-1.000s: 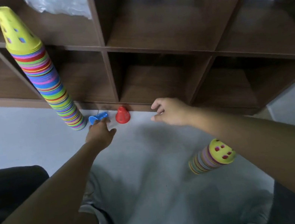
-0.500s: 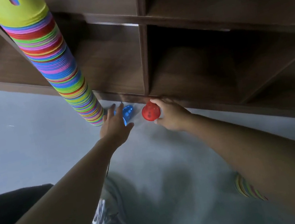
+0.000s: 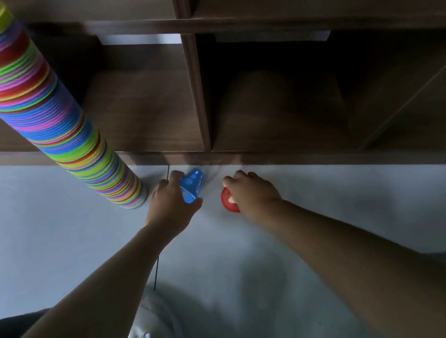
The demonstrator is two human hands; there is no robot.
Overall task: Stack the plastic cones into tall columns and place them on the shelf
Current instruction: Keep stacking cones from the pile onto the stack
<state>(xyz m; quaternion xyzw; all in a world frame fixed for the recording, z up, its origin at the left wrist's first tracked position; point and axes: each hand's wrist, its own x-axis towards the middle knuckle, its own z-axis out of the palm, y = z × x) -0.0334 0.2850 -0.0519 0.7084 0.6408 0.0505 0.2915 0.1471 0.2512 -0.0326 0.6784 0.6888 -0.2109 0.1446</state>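
Mid-frame: our left hand [image 3: 171,204] now grips blue cone [image 3: 192,184], right hand [image 3: 251,190] grips red cone [image 3: 229,201]; both secured, ready for stacking.

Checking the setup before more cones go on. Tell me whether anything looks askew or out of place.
The tall multicoloured cone column stands on the floor before the wooden shelf, not on it. A blue cone in the left hand and a red cone in the right hand are unstacked.

Both hands [image 3: 173,204] [image 3: 252,190] curled, arms outstretched.
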